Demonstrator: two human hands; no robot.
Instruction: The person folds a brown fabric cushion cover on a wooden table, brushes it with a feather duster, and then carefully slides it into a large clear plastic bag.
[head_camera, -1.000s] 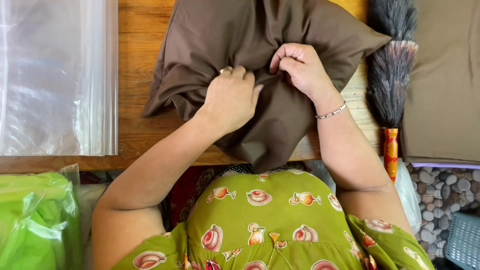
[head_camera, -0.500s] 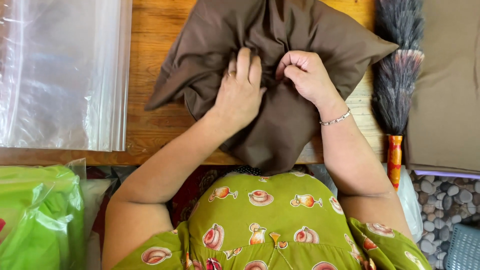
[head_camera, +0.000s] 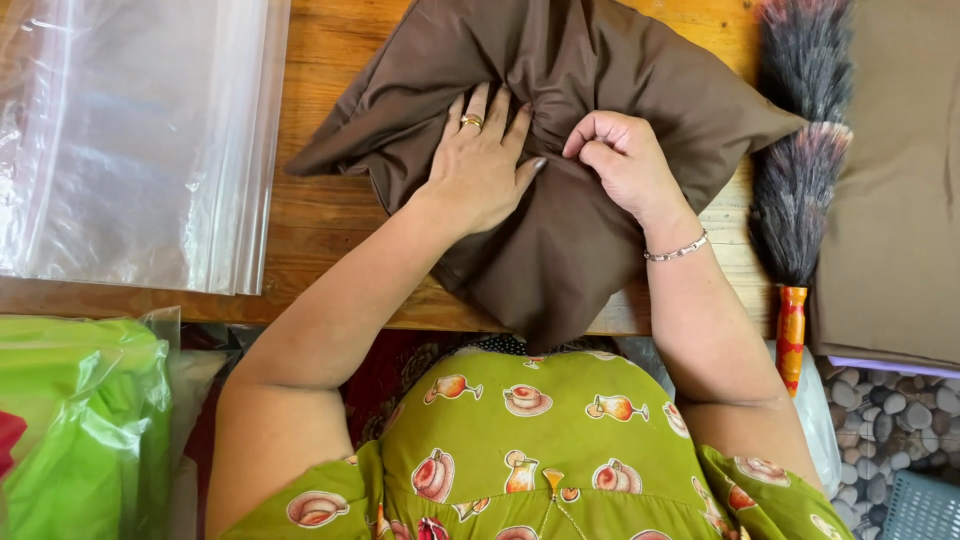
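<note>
— Brown pillow lies in the middle of the wooden tabletop, one corner hanging over the near edge towards the green dress. See how it is held?

— Yes. The left hand lies flat on it, fingers spread, an open grip that only presses. The right hand has its grip closed on a bunch of the brown cloth beside the left fingertips.

— That bunch worries me. If the right hand tugs hard while the left pins the cover, I would expect the cloth to strain or the filling to lump up on one side.

— Possibly. And the pillow sits close to the feather duster on the right; a sideways shove could push the duster off the edge, since its orange handle already sticks out past the wood.

— The clear plastic bag on the left?

— Well apart from both hands. I doubt it gets disturbed, unless the pillow slides that way.

— The overhanging corner could drag the whole thing into the lap if the left palm lifts.
</note>
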